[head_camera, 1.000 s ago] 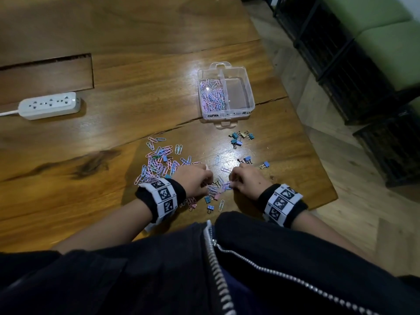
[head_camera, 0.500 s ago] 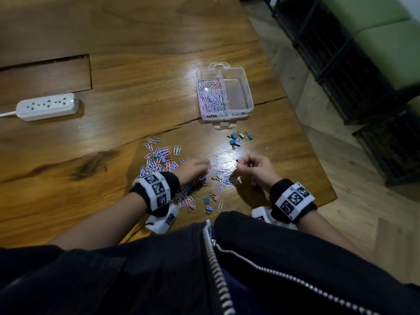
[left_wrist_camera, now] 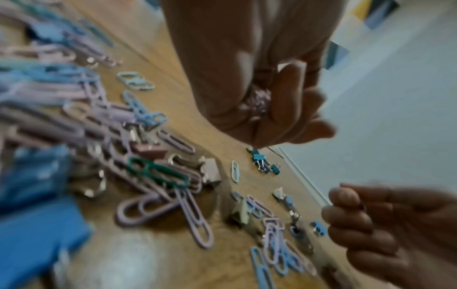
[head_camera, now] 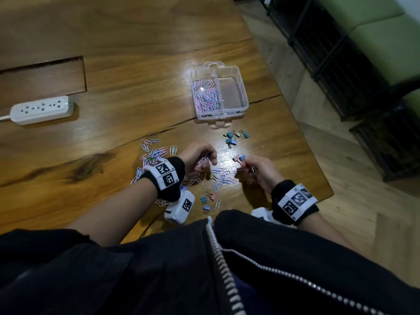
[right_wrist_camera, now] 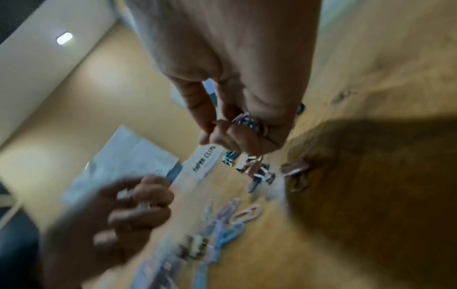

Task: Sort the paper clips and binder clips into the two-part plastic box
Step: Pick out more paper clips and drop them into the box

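The clear two-part box (head_camera: 243, 87) stands open at mid table. Its left part holds paper clips (head_camera: 206, 96); its right part looks bare. My left hand (head_camera: 200, 155) is lifted off the table, fingers curled round a bunch of pink paper clips (left_wrist_camera: 257, 103). My right hand (head_camera: 256, 168) grips a small bunch of purple and blue clips (right_wrist_camera: 247, 120), of a kind I cannot tell. Its fingertips are beside a tan and a blue binder clip (head_camera: 239, 158). A loose paper clip pile (head_camera: 154, 153) lies left of the hands, and more paper clips (head_camera: 221, 176) lie between them.
Several binder clips (head_camera: 235, 137) lie just in front of the box, and a few more (head_camera: 208, 201) near the table's front edge. A white power strip (head_camera: 42, 109) sits far left. The table's right edge (head_camera: 318, 169) is close to my right hand.
Both hands have risen from the mixed pile near the front edge. The left moved away from me holding paper clips; the right moved forward to the two binder clips.
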Available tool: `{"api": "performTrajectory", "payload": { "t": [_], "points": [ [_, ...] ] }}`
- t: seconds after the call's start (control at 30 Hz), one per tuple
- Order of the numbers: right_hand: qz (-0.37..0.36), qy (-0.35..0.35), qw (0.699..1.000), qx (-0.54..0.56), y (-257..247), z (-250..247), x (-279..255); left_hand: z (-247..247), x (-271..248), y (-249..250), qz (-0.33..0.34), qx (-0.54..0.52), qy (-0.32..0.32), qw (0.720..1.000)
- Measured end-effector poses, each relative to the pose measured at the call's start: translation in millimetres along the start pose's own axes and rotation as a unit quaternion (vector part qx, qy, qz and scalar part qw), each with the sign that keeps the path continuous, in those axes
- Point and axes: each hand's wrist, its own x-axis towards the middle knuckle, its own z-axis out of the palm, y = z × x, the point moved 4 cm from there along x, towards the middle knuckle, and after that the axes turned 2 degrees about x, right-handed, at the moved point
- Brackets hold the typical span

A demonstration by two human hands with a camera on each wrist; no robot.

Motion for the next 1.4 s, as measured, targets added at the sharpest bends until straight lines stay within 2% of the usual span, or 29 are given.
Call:
{"api": "performTrajectory", "payload": {
  "t": [0.07,0.13,0.2,0.23,0.37,0.43,0.53,0.73,0.8,0.83,0.87,0.9,0.93,0.97,1.0,1.03,1.1,1.17,1.27,1.4],
  "points": [
    [-0.056,0.038,0.983,-0.168,3,0,5,2,0,2,-0.011,0.106,0.026,0.994],
    [-0.099,0.039,0.939,-0.326,6,4,7,8,0,3,0.005,0.275,0.041,0.961],
    [-0.105,0.034,0.892,-0.438,12,5,7,13,2,2,0.039,0.435,0.052,0.898],
    [-0.100,0.038,0.882,-0.459,12,5,7,14,3,1,0.044,0.494,0.058,0.866],
    [-0.153,0.036,0.847,-0.507,8,11,3,17,4,-7,0.045,0.648,0.062,0.758],
    [-0.184,0.031,0.825,-0.534,6,14,0,21,3,-7,0.066,0.696,0.067,0.711],
    [-0.201,0.031,0.803,-0.560,2,15,1,27,4,-8,0.103,0.723,0.074,0.679],
    [-0.213,0.000,0.769,-0.602,-3,20,5,36,6,-13,0.077,0.747,0.053,0.658],
    [-0.205,-0.006,0.765,-0.610,-3,20,7,34,6,-13,0.077,0.736,0.056,0.670],
    [-0.199,-0.008,0.766,-0.611,-4,20,7,31,6,-11,0.079,0.710,0.058,0.697],
    [-0.194,-0.011,0.769,-0.609,-4,20,7,27,7,-11,0.074,0.665,0.054,0.741],
    [-0.188,-0.015,0.777,-0.601,-4,20,7,23,7,-9,0.068,0.592,0.047,0.802],
    [-0.186,-0.015,0.795,-0.577,-4,20,7,16,7,-8,0.058,0.487,0.041,0.871],
    [-0.181,-0.011,0.827,-0.532,-5,19,6,10,6,-7,0.050,0.357,0.039,0.932],
    [-0.172,-0.004,0.866,-0.469,-6,17,6,5,3,-7,0.040,0.232,0.036,0.971],
    [-0.153,0.003,0.906,-0.396,-7,15,5,2,1,-7,0.030,0.124,0.021,0.992],
    [-0.097,-0.013,0.965,-0.242,-8,9,2,1,-5,-5,0.025,-0.025,-0.025,0.999],
    [-0.057,-0.064,0.989,-0.120,-9,8,-3,2,-9,1,0.034,-0.097,-0.053,0.993],
    [-0.016,-0.125,0.992,0.002,-10,8,-7,0,-7,1,0.026,-0.115,-0.032,0.993],
    [0.037,-0.121,0.985,0.119,-4,10,-9,-4,-4,-3,-0.033,-0.080,-0.001,0.996]
  ]
}}
